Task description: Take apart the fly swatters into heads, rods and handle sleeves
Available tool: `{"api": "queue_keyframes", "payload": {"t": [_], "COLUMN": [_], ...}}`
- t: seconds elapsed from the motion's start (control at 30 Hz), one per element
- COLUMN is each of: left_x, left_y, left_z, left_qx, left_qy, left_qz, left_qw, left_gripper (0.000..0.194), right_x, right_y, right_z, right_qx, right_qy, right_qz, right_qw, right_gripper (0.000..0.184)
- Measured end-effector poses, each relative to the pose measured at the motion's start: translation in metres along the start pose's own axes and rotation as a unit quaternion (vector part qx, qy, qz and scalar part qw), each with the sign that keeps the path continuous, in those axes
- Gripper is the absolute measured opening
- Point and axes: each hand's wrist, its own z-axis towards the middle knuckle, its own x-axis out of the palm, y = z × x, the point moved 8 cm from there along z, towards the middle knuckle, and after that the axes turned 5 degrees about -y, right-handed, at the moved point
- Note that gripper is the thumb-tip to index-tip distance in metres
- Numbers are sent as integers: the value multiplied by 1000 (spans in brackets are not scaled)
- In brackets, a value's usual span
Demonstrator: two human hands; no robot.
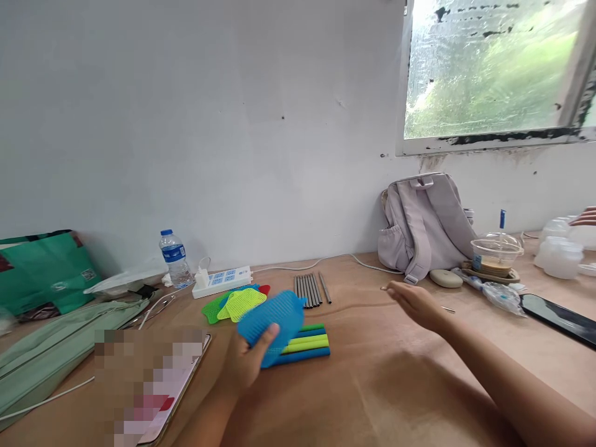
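Note:
My left hand (251,357) pinches a blue mesh fly swatter head (274,320) between thumb and fingers, tilted above the table. Partly behind it lie several green, blue and yellow tube handles (310,341), side by side. My right hand (412,303) is closed over the table to the right, its fingers pointing left. A thin metal rod (448,309) shows past its wrist side, and a small end shows at the fingertips; the middle is hidden by the hand. More mesh heads (242,304) in green, yellow, blue and red lie overlapped at the left.
Several metal rods (307,290) lie in a row near the wall. A power strip (222,281), water bottle (176,259) and phone (177,391) are on the left. A backpack (421,226), drink cup (496,254) and dark phone (559,320) are on the right. Another person's hand (584,216) shows at the right edge.

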Motion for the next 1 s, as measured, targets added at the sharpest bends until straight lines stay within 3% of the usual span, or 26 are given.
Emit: {"api": "queue_keyframes", "payload": {"t": [0.1,0.2,0.37,0.5,0.6,0.83,1.0], "left_x": [-44,-52,-51,-56,-55,-50,-52], "left_y": [19,38,52,57,54,37,40], "left_z": [13,17,21,23,24,22,25], "left_qx": [-23,-56,-95,-113,-106,-68,-75], "left_qy": [-242,-330,-354,-357,-334,-301,-307], "left_qz": [-124,-208,-286,-306,-318,-333,-302], "left_qw": [962,919,885,876,881,891,899], "left_gripper": [34,32,14,11,18,21,23], "right_x": [-30,-34,-26,-21,-24,-20,-28], "right_y": [-29,-19,11,12,10,10,-7], "right_z": [-2,-3,2,3,2,2,5], "right_qx": [70,70,76,125,149,185,175], "right_qy": [-150,-201,-176,-146,-168,-184,-223], "right_qz": [129,288,440,550,581,597,603], "right_qw": [978,934,878,813,782,759,746], "right_gripper": [36,42,45,38,27,11,12]}}
